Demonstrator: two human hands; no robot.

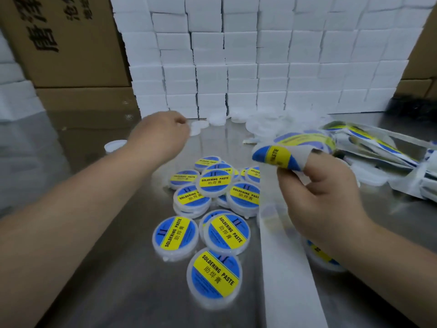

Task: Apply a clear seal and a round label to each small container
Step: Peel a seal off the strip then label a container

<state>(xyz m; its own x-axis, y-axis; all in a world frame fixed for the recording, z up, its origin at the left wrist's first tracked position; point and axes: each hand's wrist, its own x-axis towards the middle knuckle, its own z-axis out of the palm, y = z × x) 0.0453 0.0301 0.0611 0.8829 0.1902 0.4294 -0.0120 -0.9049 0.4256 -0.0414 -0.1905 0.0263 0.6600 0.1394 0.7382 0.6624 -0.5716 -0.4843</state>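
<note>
Right hand (324, 200) pinches label strip (290, 268); left hand (163, 131), blurred, over plain lids (216, 119) near far edge of surface (113, 280), hold cannot be told.

I see a wall of white foam blocks (248, 67) stacked in rows at the back of the steel table (106, 256), more foam (14, 95) far left. Brown cardboard boxes (75, 50) w/ black printed characters sit stacked back left. Another cardboard box (421, 84) at right edge, dark blurry thing (411, 106) below it, can't ID.
</note>
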